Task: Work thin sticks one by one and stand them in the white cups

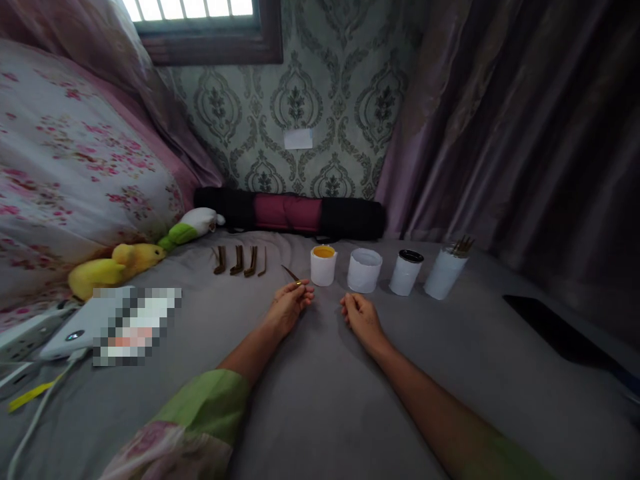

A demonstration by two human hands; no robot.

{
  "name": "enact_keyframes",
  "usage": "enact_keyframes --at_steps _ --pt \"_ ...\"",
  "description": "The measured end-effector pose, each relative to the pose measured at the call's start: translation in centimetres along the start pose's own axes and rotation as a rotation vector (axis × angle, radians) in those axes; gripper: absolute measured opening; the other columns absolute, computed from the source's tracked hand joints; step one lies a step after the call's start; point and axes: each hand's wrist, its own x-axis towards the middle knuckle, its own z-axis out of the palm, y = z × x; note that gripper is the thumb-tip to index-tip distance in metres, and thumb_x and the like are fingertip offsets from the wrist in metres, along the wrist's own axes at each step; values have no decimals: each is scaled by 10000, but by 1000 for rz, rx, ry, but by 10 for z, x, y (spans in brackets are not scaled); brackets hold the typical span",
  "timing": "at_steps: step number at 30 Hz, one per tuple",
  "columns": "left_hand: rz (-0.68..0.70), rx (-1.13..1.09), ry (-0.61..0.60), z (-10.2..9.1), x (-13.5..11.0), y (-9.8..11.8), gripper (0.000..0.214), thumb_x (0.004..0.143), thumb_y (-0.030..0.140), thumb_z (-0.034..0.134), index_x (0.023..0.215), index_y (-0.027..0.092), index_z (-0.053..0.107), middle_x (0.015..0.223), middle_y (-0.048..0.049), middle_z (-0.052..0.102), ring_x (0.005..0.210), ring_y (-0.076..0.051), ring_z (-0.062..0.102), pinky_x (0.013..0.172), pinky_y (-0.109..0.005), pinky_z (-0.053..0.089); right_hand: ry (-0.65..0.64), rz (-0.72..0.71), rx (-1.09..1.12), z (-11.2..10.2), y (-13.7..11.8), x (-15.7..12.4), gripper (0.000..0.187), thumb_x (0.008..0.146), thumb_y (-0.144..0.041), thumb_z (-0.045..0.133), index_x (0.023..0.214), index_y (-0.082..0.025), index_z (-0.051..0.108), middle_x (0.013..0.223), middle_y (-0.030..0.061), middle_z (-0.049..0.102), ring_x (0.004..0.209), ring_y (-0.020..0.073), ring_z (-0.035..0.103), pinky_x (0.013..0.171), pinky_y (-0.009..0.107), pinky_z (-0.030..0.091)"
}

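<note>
Stick (289,272) partly hidden by left fingers (306,294), window (200,41) cropped

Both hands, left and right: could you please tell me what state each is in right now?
Left hand: closed, holding a thin dark stick.
Right hand: curled closed, with nothing visible in its grip.

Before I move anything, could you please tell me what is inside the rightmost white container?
Several thin brown stick-like items rise from the rightmost white container, their upper ends showing above its rim. Its wall hides their lower parts and the bottom.
</note>
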Motion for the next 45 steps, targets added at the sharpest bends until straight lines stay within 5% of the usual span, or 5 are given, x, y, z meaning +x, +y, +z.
enact_keyframes --at_steps 12,30,45 --pt "211 357 -38 -5 -10 -9 246 737 270 513 918 104 527 681 -31 587 476 -75 520 404 -181 396 -31 35 71 0 -1 -1 383 786 -489 361 735 -154 538 572 -2 518 451 89 466 422 198 347" --pt "540 858 -30 -7 -18 -16 288 769 288 456 962 149 618 712 -31 621 613 -115 544 578 -202 415 -56 41 134 -1 -2 -2 352 759 -471 417 769 -146 551 591 -2 518 434 76 439 390 185 334" --pt "733 1097 -165 1 -31 -12 252 801 249 439 946 222 642 836 -65 644 786 -167 564 738 -245 393 -54 39 144 -2 -7 -4 344 761 -463 421 801 -147 551 595 -3 516 443 81 445 403 190 341"
